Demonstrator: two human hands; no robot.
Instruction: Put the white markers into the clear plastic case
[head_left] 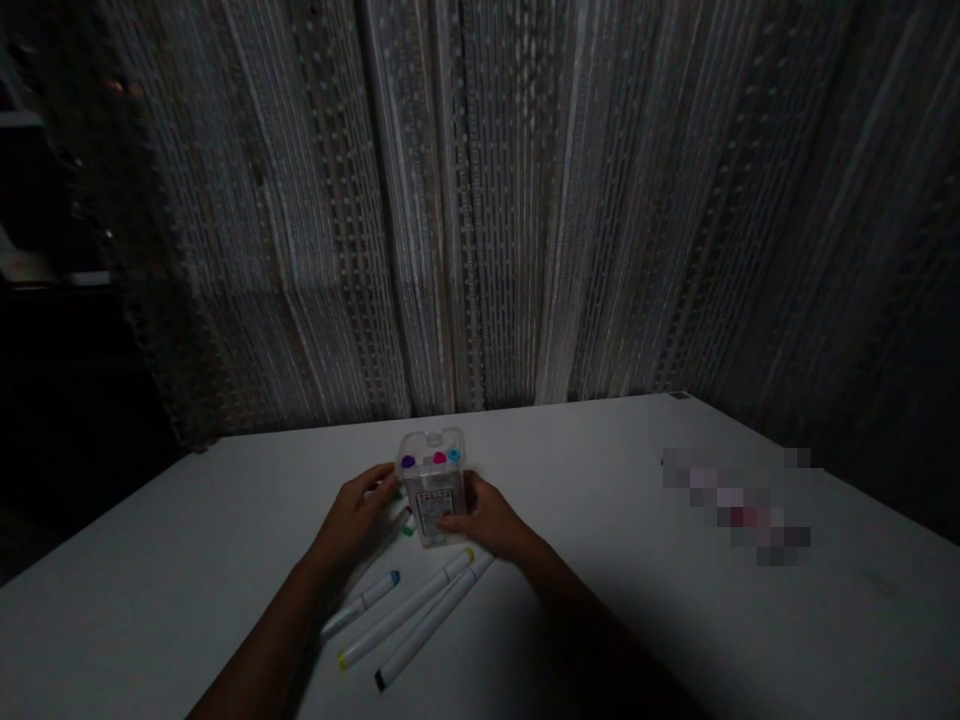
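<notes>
A clear plastic marker case (437, 505) stands on the white table with a printed label on its front. Purple, pink and blue marker ends show at its top. My right hand (491, 515) is closed around the case's right side, thumb across the front. On the other side, my left hand (360, 505) has its fingers stretched toward the case's left edge; whether they touch it I cannot tell. Green-ended markers (408, 524) lie partly hidden between that hand and the case. In front lie a blue-ended marker (361, 604), a yellow-ended marker (405, 610) and a black-ended marker (435, 622).
The white table (585, 470) reaches back to a patterned string curtain (480, 220). A pixelated pinkish object (739, 505) lies on the table's right side. Dark shelving (52, 270) stands at the far left. The scene is dim.
</notes>
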